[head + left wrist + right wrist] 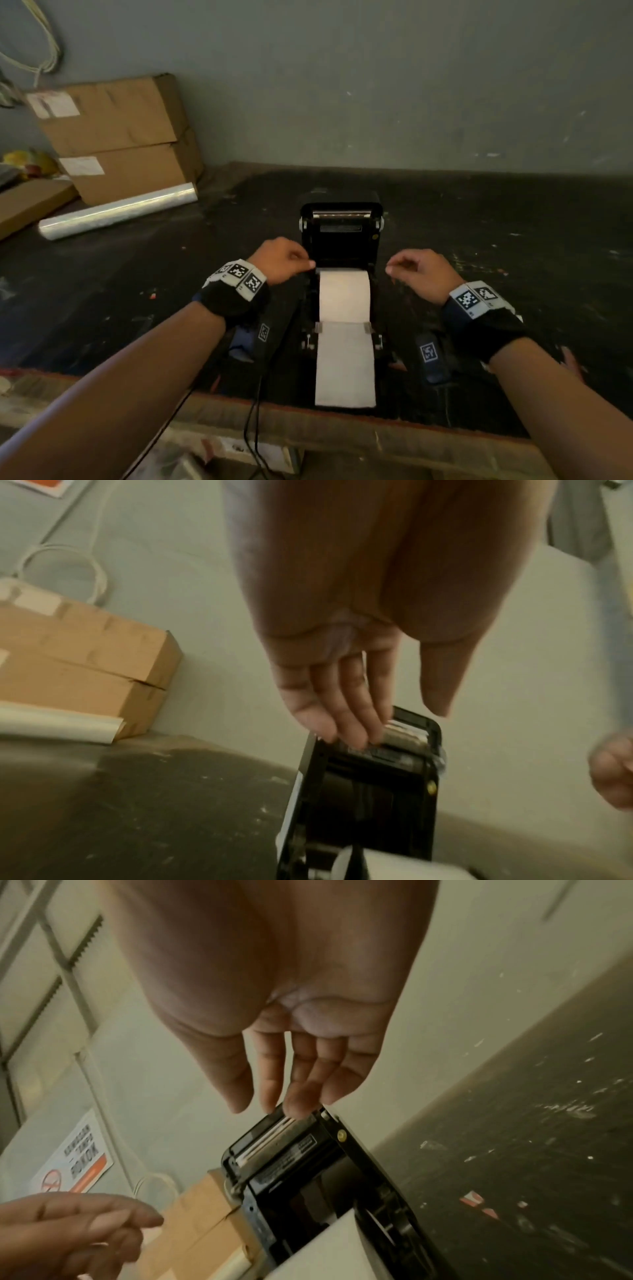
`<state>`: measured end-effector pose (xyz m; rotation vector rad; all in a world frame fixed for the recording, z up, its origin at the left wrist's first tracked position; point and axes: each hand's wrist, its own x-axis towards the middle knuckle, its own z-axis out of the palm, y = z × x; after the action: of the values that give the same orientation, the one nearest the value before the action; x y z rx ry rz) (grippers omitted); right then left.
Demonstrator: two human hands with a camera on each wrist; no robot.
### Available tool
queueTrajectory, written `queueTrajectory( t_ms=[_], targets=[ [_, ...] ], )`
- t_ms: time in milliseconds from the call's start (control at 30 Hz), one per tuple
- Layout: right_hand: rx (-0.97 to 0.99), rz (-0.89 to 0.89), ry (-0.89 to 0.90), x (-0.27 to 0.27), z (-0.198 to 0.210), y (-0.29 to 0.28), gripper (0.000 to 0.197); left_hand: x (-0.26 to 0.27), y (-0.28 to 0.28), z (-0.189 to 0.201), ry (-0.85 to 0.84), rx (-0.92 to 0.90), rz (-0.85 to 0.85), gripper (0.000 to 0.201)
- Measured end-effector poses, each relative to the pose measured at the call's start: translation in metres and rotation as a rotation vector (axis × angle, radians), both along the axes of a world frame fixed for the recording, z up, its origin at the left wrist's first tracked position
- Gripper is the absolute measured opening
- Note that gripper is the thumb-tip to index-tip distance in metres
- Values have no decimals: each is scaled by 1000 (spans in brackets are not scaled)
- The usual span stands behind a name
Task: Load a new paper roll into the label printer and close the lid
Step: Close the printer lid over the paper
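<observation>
**Roll seated, lid up, both hands free**

The dark surface point(137, 291) carries a label printer point(342, 308) at its near middle, with stacked cardboard boxes point(120, 137) and a roll of clear film point(116, 210) well apart at ten o'clock. The printer's lid point(340, 229) stands upright at twelve o'clock, which leaves the bay clear. The paper roll point(344, 294) sits in that bay, its loose end drawn toward six o'clock past the front edge, probably so the lid clamps over it. The left hand point(282, 260) hovers at nine o'clock of the roll and the right hand point(419, 272) at three o'clock, their fingers point(346, 704) relaxed, fairly straight, holding nothing. Closing the lid looks like the remaining step.
</observation>
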<state>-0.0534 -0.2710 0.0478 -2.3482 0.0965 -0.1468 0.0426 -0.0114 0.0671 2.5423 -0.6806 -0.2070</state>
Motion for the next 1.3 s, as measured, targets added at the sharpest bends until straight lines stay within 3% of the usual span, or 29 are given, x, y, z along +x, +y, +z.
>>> queueTrajectory(
  t_ms=[100,200,367,600,767,933,1067,1300],
  targets=[
    [75,-110,-58,18,8,-4,14,40,-2,11,7,-278,215,27],
    [189,-204,-75,33,8,-5,19,68,-10,13,97,-447,326,27],
    [245,-284,-50,73,15,-8,34,99,-29,16,129,-456,396,51],
    [242,-243,-128,143,17,-16,48,132,-53,11,135,-428,447,56],
    [307,-191,-87,173,9,-22,53,147,-63,7,144,-413,459,54],
    [306,-174,-143,173,-3,-16,46,147,-65,-1,109,-428,435,41],
    [351,-189,-158,163,-3,-8,46,136,-60,-3,94,-445,422,45],
    [381,-197,-209,113,-4,10,46,92,-40,-1,108,-491,331,40]
  ],
)
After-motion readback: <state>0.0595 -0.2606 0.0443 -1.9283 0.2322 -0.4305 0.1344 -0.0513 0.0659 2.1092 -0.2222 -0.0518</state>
